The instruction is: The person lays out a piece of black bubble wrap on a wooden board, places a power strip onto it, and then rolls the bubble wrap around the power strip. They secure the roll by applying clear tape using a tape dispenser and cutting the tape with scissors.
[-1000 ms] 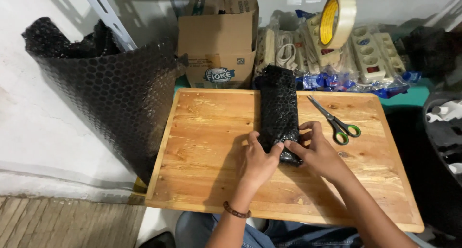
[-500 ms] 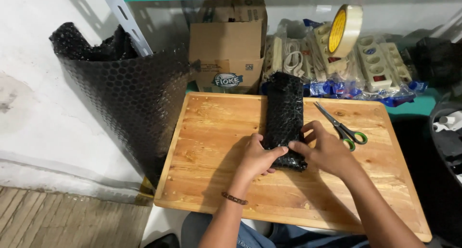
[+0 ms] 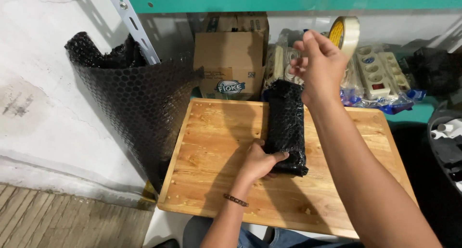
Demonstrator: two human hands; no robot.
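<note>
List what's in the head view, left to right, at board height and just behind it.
Black bubble-wrap roll → cardboard box → left hand → black wrapped bundle → right hand → tape roll → white power strip.

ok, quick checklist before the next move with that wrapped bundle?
1. Bundle lies flat on the board: ok.
2. Left hand pins the bundle's near end: ok.
3. Right hand is empty, raised close to the tape roll: ok.
4. Wrap closed all round: cannot tell, underside hidden.
5. Scissors in view: not ok, none visible past the right arm.
6. Bubble wrap roll stands off the board: ok.
</note>
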